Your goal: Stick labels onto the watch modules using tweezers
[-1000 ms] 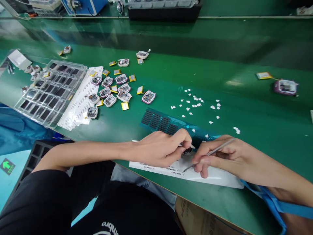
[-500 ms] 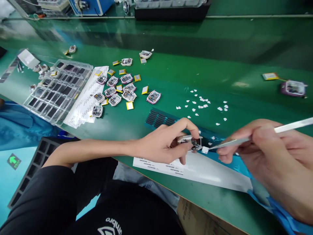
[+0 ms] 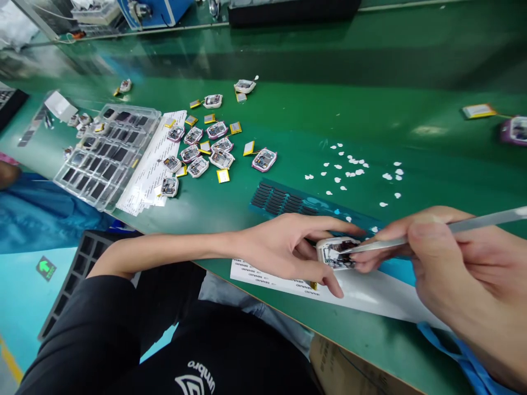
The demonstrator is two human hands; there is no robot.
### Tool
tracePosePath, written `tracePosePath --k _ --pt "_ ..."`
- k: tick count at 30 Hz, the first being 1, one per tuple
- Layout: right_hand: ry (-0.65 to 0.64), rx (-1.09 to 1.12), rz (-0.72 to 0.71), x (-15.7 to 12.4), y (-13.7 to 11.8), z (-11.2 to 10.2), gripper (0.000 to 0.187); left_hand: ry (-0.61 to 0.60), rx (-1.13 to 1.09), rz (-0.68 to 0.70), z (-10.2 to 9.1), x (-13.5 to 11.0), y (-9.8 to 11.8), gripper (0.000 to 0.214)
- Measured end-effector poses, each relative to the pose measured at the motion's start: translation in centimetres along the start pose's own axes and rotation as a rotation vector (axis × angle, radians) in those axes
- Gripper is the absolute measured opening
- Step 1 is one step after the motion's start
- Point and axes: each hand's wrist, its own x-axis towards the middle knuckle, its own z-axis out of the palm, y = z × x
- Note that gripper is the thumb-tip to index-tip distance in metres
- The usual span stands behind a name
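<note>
Left hand (image 3: 284, 247) at bench (image 3: 288, 109) near edge, fingers (image 3: 329, 226) pinching module (image 3: 335, 253) from both sides. Module over white sheet (image 3: 379, 296); touching it or not, cannot tell. Right hand (image 3: 453, 263) beside it, fingers (image 3: 420, 236) pressed together on tweezers (image 3: 486, 220), tip touching module's open face. Blue strip (image 3: 288, 200) with black pads just behind hands. White scraps (image 3: 354, 173) scattered mid-bench. Other modules (image 3: 222, 159) and clear tray (image 3: 107, 156) toward left edge.
</note>
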Motion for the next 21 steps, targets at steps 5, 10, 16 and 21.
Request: tracePosePath --k 5,10,16,21 --pt "0.044 0.078 0.075 -0.5 -0.7 0.4 0.046 -0.009 -0.001 -0.030 0.2 -0.3 0.8 0.065" --pt "0.031 0.088 0.095 -0.2 -0.8 0.7 0.050 -0.042 0.070 -0.060 0.3 -0.5 1.2 0.066" --pt "-0.020 0.079 0.075 0.0 -0.1 0.8 0.055 -0.052 0.116 -0.045 0.4 -0.7 1.1 0.059" --pt "-0.026 0.095 0.077 -0.3 -0.4 0.5 0.055 -0.054 0.113 -0.062 0.4 -0.8 1.4 0.055"
